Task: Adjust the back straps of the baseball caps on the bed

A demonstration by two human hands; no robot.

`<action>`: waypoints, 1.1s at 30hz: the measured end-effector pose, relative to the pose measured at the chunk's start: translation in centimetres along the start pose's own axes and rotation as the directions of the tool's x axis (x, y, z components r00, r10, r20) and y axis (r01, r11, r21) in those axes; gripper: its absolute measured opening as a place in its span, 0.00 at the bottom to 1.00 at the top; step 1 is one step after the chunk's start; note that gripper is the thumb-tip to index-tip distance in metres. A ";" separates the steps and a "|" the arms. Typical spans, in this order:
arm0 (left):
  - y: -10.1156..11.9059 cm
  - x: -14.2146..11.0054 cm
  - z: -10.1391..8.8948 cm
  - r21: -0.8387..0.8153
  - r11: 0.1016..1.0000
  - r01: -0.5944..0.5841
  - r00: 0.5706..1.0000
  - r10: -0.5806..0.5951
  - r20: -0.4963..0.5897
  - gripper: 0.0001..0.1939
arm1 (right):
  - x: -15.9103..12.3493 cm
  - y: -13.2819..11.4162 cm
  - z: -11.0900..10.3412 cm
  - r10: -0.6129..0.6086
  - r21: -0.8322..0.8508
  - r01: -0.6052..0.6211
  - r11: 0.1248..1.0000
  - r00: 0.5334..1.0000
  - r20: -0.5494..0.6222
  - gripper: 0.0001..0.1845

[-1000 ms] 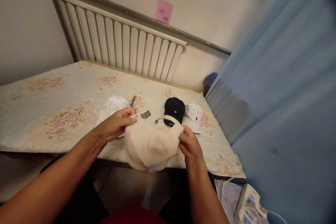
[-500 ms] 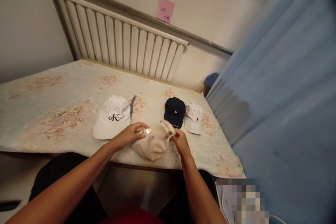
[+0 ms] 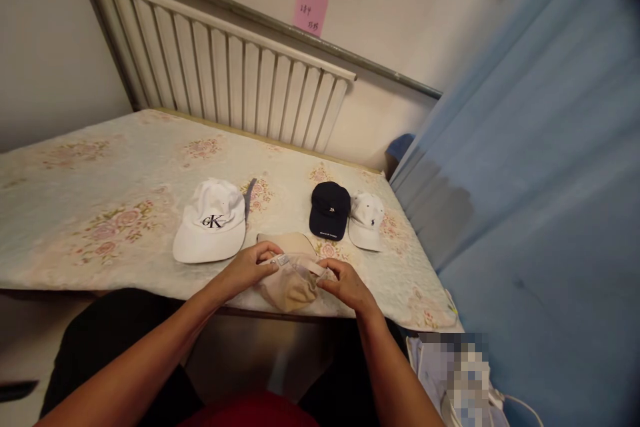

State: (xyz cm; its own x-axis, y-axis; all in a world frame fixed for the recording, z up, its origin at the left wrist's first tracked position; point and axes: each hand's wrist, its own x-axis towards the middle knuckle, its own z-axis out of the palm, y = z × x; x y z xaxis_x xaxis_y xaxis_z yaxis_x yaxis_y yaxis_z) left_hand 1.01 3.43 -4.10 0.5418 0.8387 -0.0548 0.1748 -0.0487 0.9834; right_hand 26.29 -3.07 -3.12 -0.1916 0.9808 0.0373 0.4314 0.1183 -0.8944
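Note:
A beige cap (image 3: 287,275) lies at the near edge of the table (image 3: 125,167), its brim pointing away from me. My left hand (image 3: 250,269) pinches the metal buckle end of its back strap. My right hand (image 3: 345,284) pinches the other strap end on the cap's right. A white cap with black letters (image 3: 213,220) sits just left of the beige one. A dark navy cap (image 3: 329,209) and a small white cap (image 3: 367,220) lie side by side behind and to the right.
A floral cloth covers the table. A white radiator (image 3: 240,80) runs along the back wall under a pink note (image 3: 310,11). A blue curtain (image 3: 540,167) hangs at the right. A blurred-out item lies on the floor at lower right.
The beige cap has come down from in front of my chest onto the table's near edge, now crown-down toward me. Both hands followed, still gripping the strap ends. The white lettered cap is uncovered.

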 end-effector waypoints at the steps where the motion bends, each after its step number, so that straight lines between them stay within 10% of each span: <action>1: 0.2 -0.1 0.2 0.028 1.000 -0.010 1.000 0.010 0.000 0.13 | -0.2 -0.6 0.0 0.003 -0.013 -0.003 1.000 1.000 0.011 0.09; 18: 1.9 -0.8 2.3 0.402 0.908 -0.115 0.983 0.163 -0.088 0.08 | 0.6 -2.8 2.0 0.040 0.154 -0.017 0.988 0.989 -0.144 0.03; 27: 1.5 -1.3 3.3 0.419 0.880 -0.223 0.962 0.269 -0.053 0.10 | 1.4 -3.6 4.0 0.069 -0.038 -0.076 0.996 0.985 -0.159 0.04; 33: 0.8 -1.6 3.9 0.581 0.738 -0.341 0.897 0.441 -0.033 0.09 | 1.8 -2.6 4.3 0.192 0.223 -0.169 0.960 0.978 -0.084 0.02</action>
State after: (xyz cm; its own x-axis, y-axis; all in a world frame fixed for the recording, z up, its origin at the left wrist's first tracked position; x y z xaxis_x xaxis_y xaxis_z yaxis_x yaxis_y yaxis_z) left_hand 3.50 -0.03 -3.94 0.5357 0.7489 0.3901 0.4222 -0.6377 0.6443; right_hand 21.03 -2.31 -2.69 -0.0304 0.9948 -0.0975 0.2496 -0.0869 -0.9644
